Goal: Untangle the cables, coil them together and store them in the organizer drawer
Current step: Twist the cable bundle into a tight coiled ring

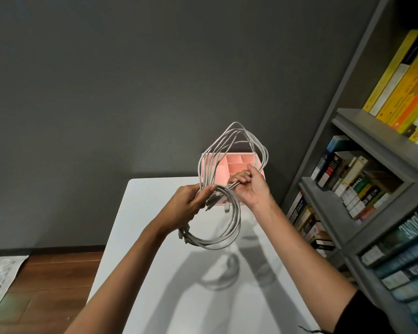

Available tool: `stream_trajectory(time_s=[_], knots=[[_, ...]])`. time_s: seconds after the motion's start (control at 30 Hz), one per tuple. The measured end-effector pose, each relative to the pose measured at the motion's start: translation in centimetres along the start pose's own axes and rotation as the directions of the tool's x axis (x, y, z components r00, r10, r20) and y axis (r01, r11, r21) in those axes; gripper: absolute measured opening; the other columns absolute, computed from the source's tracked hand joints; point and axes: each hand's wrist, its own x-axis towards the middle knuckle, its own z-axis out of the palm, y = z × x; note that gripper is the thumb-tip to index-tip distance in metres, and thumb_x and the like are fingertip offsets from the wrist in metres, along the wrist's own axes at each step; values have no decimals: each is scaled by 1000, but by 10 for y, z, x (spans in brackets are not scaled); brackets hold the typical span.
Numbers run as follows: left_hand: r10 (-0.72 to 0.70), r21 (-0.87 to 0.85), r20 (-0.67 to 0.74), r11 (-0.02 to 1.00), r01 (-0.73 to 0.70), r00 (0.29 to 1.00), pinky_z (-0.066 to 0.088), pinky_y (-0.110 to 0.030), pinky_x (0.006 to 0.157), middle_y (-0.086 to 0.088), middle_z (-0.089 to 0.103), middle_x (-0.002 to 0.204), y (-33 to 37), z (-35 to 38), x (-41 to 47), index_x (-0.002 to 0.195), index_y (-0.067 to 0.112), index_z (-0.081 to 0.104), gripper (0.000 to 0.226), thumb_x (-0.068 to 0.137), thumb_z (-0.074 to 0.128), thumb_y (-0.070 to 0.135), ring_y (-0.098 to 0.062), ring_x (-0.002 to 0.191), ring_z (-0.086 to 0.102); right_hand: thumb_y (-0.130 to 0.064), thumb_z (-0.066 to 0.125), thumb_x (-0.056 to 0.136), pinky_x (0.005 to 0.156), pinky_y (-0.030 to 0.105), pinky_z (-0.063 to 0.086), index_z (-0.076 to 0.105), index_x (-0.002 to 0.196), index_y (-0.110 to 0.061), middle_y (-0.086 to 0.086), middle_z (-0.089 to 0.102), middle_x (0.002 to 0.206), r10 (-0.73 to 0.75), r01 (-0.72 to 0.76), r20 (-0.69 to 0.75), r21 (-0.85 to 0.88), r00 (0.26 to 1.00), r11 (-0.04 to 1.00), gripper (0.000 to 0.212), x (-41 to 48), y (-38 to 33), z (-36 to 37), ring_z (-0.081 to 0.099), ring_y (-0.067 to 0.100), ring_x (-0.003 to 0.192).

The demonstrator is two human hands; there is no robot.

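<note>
- Both hands hold a bundle of grey cables (227,169) in the air above a white table (155,273).
- The left hand (188,201) pinches the bundle between thumb and fingers; one coil hangs below it, plug ends dangling beside the palm.
- The right hand (249,186) is closed in a fist around the strands, with a second, larger loop rising above both hands.
- A pink organizer (237,167) with open compartments stands on the table's far end, behind the cables.
</note>
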Motion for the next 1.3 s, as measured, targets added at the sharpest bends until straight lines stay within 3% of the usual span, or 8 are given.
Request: stream_trajectory(time_s=[0.33, 0.53, 0.8, 0.9, 1.03, 1.13, 1.23, 1.3], knots=[[70, 77, -18, 995, -68, 997, 31, -19, 46, 5, 41, 55, 2, -12, 8, 64, 17, 42, 41, 96, 43, 42, -7, 45, 33, -17, 30, 103, 41, 18, 45, 36, 53, -12, -1, 30, 39, 187, -185, 10, -94, 982, 978, 50, -4, 11, -1, 33, 10, 30], [74, 51, -2, 996, -74, 997, 31, -21, 45, 6, 40, 54, -1, -8, 12, 63, 17, 41, 41, 98, 45, 37, -9, 46, 33, 10, 78, 64, 57, 31, 56, 56, 91, 3, 9, 52, 72, 520, -427, 146, -410, 841, 806, 36, -19, 20, -1, 57, 19, 60], [70, 66, -117, 996, -63, 991, 27, -20, 44, 9, 35, 51, -14, -14, 18, 66, 13, 41, 46, 89, 43, 52, -6, 43, 28, -69, 46, 83, 77, 28, 37, 36, 60, -17, 1, 42, 59, 717, -370, 222, -735, 660, 568, 58, -39, 21, -10, 41, 14, 55], [15, -5, -127, 1000, -16, 992, 25, -24, 44, 5, 34, 55, -18, -17, 21, 69, 12, 41, 47, 87, 44, 55, -11, 47, 26, -59, 76, 67, 76, 23, 45, 47, 60, -17, 0, 48, 63, 707, -277, 254, -792, 660, 544, 52, -45, 22, -13, 49, 13, 65], [-66, 4, -98, 998, 67, 993, 27, -26, 45, 4, 38, 56, -25, -13, 24, 67, 16, 42, 43, 94, 46, 48, -12, 47, 28, 3, 66, 76, 69, 29, 57, 46, 64, -17, 0, 51, 80, 678, -223, 38, -929, 735, 294, 30, -37, 21, -15, 57, 9, 66], [-66, 157, -137, 984, 88, 988, 32, -28, 47, -2, 47, 56, -29, -12, 26, 68, 6, 49, 48, 97, 45, 43, -9, 44, 36, -1, 52, 93, 67, 37, 59, 53, 86, -4, 9, 60, 88, 560, -201, -124, -977, 819, 77, 7, -33, 18, -17, 66, 13, 67], [-58, 290, -233, 949, 126, 971, 40, -35, 61, -19, 59, 64, -36, -7, 30, 72, -3, 52, 52, 99, 44, 40, -24, 59, 53, -31, 50, 98, 57, 29, 51, 53, 108, 0, 20, 69, 91, 248, 7, -116, -894, 962, -447, 32, -34, 22, -13, 64, 20, 59], [-77, 287, -309, 943, 170, 948, 42, -41, 69, -23, 60, 67, -45, -1, 33, 68, -1, 49, 51, 99, 43, 40, -38, 71, 56, -45, 48, 96, 67, 30, 42, 55, 112, -9, 14, 68, 109, 79, 103, 66, -588, 995, -802, 40, -39, 23, -5, 64, 26, 86]])
